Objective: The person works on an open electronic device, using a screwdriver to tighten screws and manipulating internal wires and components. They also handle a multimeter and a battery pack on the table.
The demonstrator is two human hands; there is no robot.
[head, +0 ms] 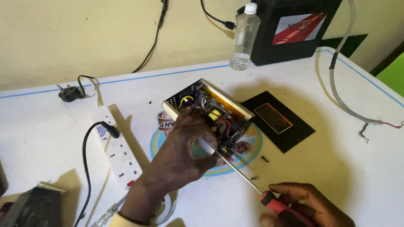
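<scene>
My left hand (185, 147) grips the near side of an open electronics box (210, 111), a black and gold metal case with coloured wires and parts inside, tilted up on the white table (50, 138). My right hand (309, 206) holds a red-handled screwdriver (269, 198); its long metal shaft runs up left and its tip meets the box's lower corner by my left thumb. The box's flat black lid (280, 122) lies just to the right.
A white power strip (115, 145) with a black plug lies left of the box. A clear plastic bottle (245, 37) and a large black battery (294, 27) stand at the back. Loose screws (265, 158) lie near the screwdriver. A grey cable (341, 92) trails at right.
</scene>
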